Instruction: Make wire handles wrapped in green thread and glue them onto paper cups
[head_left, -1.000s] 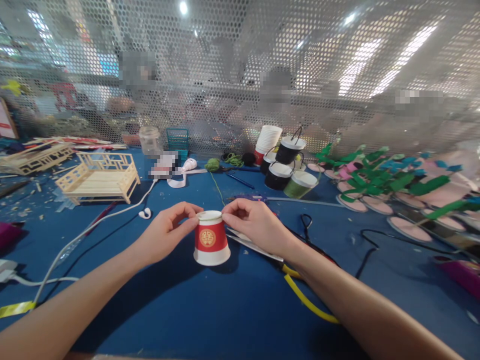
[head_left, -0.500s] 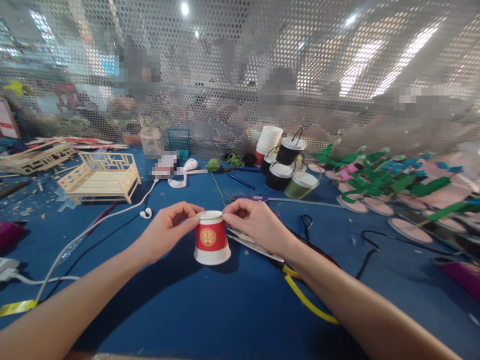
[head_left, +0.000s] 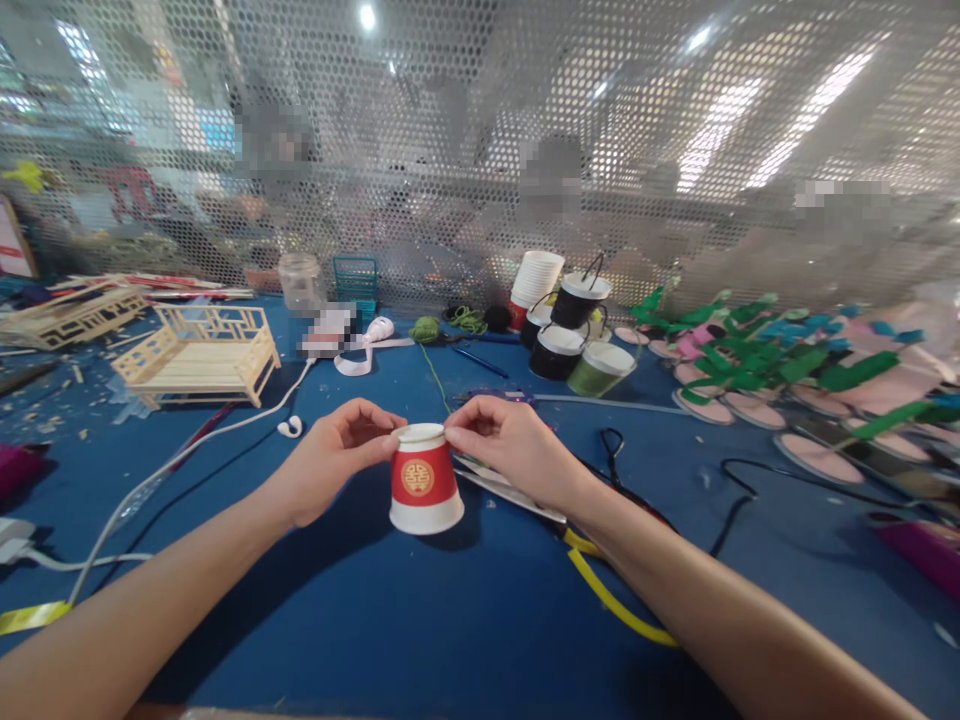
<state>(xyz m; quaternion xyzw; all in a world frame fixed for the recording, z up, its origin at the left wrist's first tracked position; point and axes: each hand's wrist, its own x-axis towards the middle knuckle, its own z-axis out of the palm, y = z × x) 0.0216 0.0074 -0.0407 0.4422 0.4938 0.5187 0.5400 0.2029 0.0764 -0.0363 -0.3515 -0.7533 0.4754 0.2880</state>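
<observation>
A red and white paper cup (head_left: 424, 485) with a gold emblem stands upside down on the blue table, its narrow end up. The fingertips of my left hand (head_left: 337, 450) are closed on the left of that upper rim. Opposite, my right hand (head_left: 510, 440) pinches the rim from the right. Green yarn (head_left: 436, 375) runs from a small ball (head_left: 425, 330) to the cup's top by my right fingers; its end is hidden there. Scissors (head_left: 510, 488) with yellow handles lie partly beneath my right wrist.
Cups wrapped in black and green yarn (head_left: 559, 352) and a white cup stack (head_left: 538, 275) stand behind. A small wooden bench (head_left: 202, 360) and white cable (head_left: 217, 432) lie left. Green-stemmed crafts on pink discs (head_left: 817, 455) fill the right, before a perforated metal screen (head_left: 435, 180).
The cup has shifted very slightly toward me and to the right. Both hands keep their pinch at its upper rim, nearly still.
</observation>
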